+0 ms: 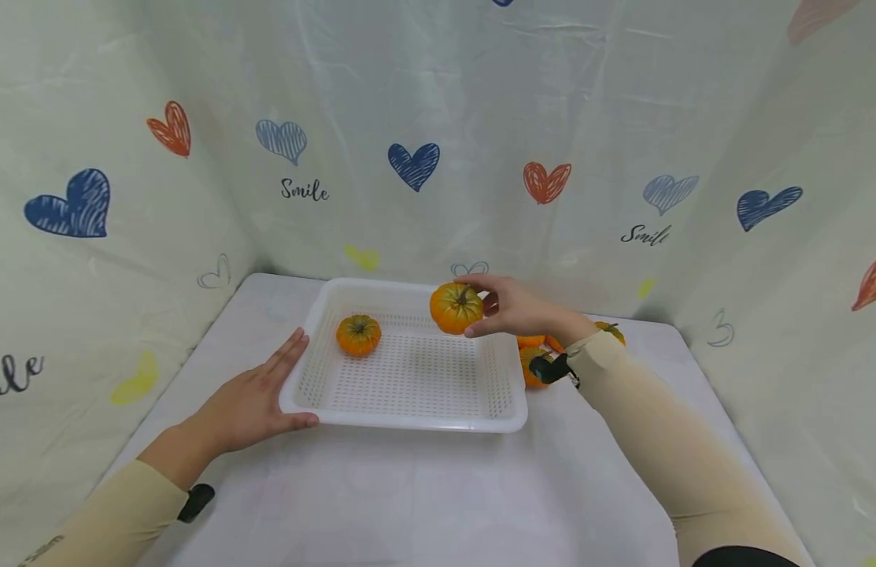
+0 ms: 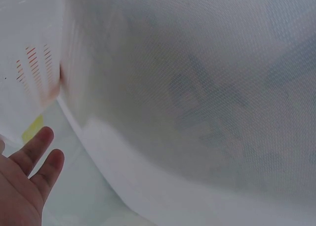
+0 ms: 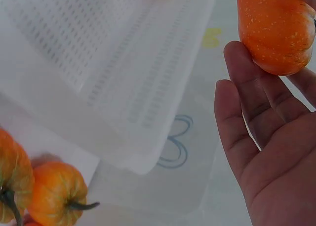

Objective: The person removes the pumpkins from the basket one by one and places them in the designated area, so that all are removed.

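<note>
In the head view my right hand holds a small orange pumpkin by its side, above the right half of a white plastic basket. The right wrist view shows the same pumpkin between the fingers and thumb. Another small pumpkin, green around its stem, sits inside the basket at the left. My left hand rests against the basket's left end, fingers spread and straight, thumb along the near corner. Only part of the left hand shows in the left wrist view, beside the basket's perforated wall.
More pumpkins lie on the white table right of the basket, partly hidden behind the right wrist; one pumpkin shows in the right wrist view. A pale curtain printed with hearts stands behind and along both sides.
</note>
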The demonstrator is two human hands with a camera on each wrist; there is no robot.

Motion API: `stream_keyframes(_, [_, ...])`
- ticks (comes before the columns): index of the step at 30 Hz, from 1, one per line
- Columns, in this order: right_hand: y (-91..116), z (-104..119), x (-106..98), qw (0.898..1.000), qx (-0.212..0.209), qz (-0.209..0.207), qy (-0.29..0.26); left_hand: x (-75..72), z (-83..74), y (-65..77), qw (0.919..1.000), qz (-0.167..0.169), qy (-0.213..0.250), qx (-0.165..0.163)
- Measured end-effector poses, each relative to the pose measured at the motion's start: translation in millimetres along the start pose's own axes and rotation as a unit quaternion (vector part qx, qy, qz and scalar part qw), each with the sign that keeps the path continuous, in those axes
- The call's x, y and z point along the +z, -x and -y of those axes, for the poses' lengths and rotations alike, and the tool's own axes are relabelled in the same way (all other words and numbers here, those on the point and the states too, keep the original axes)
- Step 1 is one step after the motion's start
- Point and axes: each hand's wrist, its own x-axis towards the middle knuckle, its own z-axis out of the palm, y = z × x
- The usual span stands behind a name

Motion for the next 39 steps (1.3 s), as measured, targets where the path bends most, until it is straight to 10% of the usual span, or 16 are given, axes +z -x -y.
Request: stream_keyframes(39, [142, -114, -42, 0.974, 0.181, -0.137, 0.013, -0.1, -0.2, 1.2, 1.0000, 0.001, 0.000, 0.001])
